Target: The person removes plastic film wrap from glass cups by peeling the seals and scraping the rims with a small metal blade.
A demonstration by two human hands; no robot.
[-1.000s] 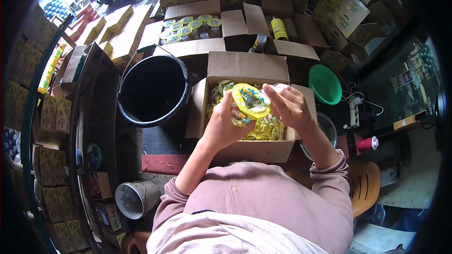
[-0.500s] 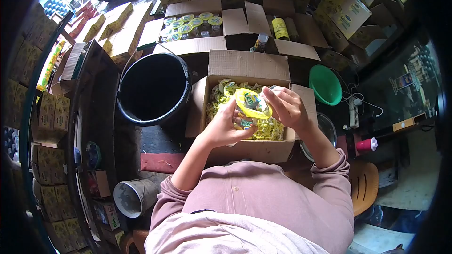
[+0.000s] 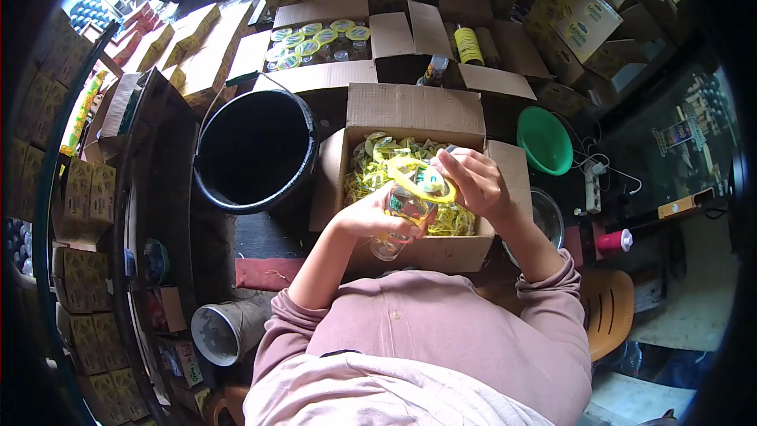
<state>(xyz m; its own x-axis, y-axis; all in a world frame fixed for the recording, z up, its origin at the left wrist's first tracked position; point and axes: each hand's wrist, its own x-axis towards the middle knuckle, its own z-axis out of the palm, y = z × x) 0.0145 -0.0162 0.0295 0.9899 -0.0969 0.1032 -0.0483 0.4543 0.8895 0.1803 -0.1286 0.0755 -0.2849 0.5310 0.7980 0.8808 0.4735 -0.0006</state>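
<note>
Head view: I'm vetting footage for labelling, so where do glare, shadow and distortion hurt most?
Head view, upper left: daylight bleaches the boxes; head view, left of centre: shadow fills the black bucket; head view, edges: straight lines bow and corners go black; head view, centre: bright reflections break up the clear container in the left hand.

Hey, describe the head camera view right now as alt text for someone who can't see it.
A person's left hand grips a clear container with a yellow-rimmed cover, the right hand at the cover's edge, over an open cardboard box of yellow strips. A black bucket stands to the left and a green bowl to the right.
</note>
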